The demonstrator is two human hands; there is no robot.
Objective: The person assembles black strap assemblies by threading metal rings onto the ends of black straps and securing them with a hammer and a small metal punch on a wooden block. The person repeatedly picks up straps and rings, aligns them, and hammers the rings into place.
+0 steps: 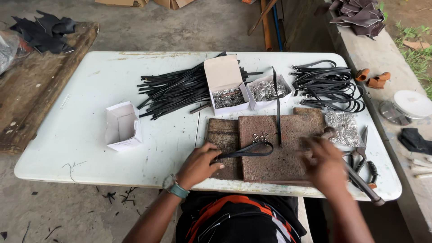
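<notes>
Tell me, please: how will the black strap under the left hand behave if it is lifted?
The black strap would probably flop, since it lies folded into a flat loop. It seems light, being thin. Its metal ring end may dangle lowest.

The white surface (pixel 90 135) carries a heap of straight black strips (pixel 173 90) at its far middle. An open white box of small dark metal fittings (pixel 228 96) stands just beside them; a second white box of bright silvery fittings (pixel 268 90) stands to its right. A pile of looped black straps (pixel 330 85) lies far right. An empty white carton (pixel 122 126) stands apart at left. A clear bag of silvery bits (pixel 343 127) lies right of the brown slabs. Dark leather scraps (pixel 45 31) rest on a wooden board (pixel 40 90) beyond the left edge. A white roll (pixel 411 103) sits on the concrete ledge (pixel 382 54).
</notes>
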